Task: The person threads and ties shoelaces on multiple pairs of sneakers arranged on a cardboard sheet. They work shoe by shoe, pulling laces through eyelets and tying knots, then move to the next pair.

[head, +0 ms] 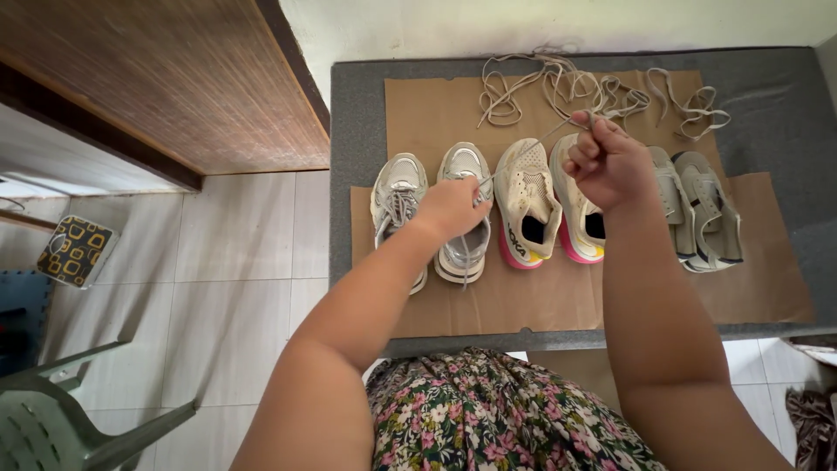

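A grey felt-covered worktop (357,131) stands against a white wall, with a sheet of brown cardboard (540,296) laid over it and pale floor tiles to its side. The left hand (452,208) rests on the second silver-grey mesh sneaker (462,214), fingers pinched on a thin beige shoelace (545,135). The lace runs taut to the right hand (606,164), whose fingers are clenched around its other end. A cream sneaker with pink sole (526,201) lies beneath the lace; loose laces (558,87) lie tangled behind.

Silver-grey sneakers (433,206), cream ones with pink soles (551,206) and beige laces (558,85) lie on brown cardboard (540,296) over a grey, seemingly felt tabletop (356,131), near a multicoloured floral dress (506,414)
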